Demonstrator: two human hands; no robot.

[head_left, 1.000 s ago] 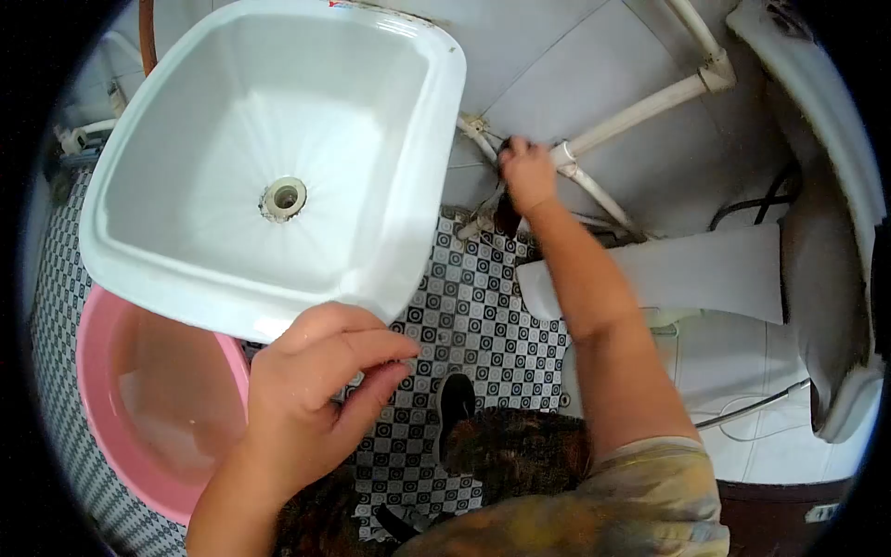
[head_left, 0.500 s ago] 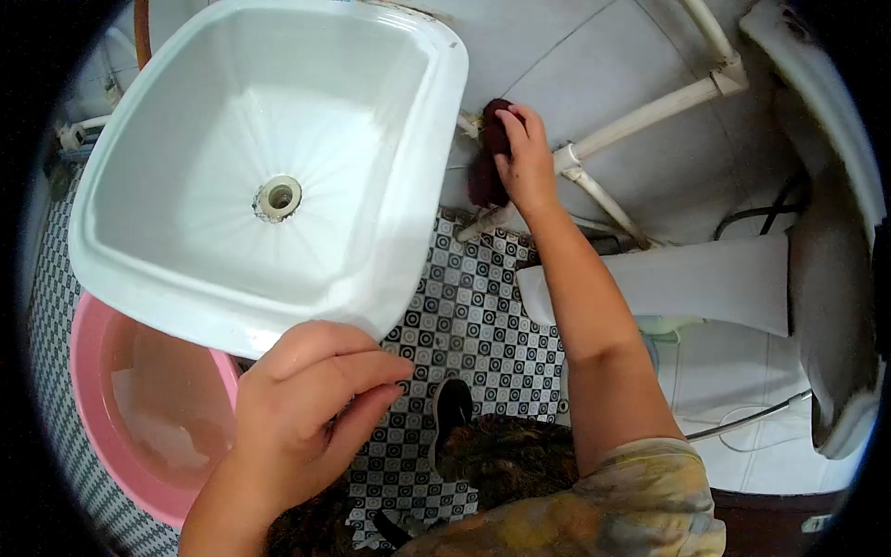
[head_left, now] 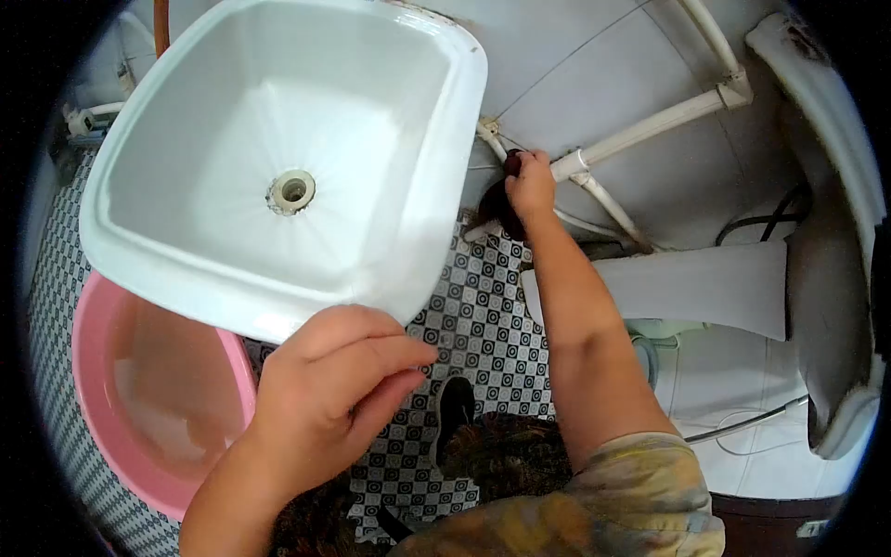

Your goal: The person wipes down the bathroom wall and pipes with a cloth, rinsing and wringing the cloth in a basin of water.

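My right hand (head_left: 532,188) grips a dark red cloth (head_left: 504,206) against the white pipes (head_left: 577,165) low on the wall, right of the sink. The cloth hangs below the fingers over a pipe end. In front of the near rim of the white sink (head_left: 371,278), my left hand (head_left: 348,376) is held up with its fingers curled and thumb close to them. Whatever those fingers may hold is hidden. Inside the basin is a round drain (head_left: 292,191).
A pink tub (head_left: 90,371) of murky water stands on the patterned floor (head_left: 483,325) at the lower left. A white ceramic piece (head_left: 696,283) lies at the right, near a metal hose (head_left: 747,422). A black shoe (head_left: 456,406) shows below the sink.
My right hand rose with the cloth toward the wall, then came back down along the pipes. My left hand has shifted slightly right in view and keeps its curled pose.
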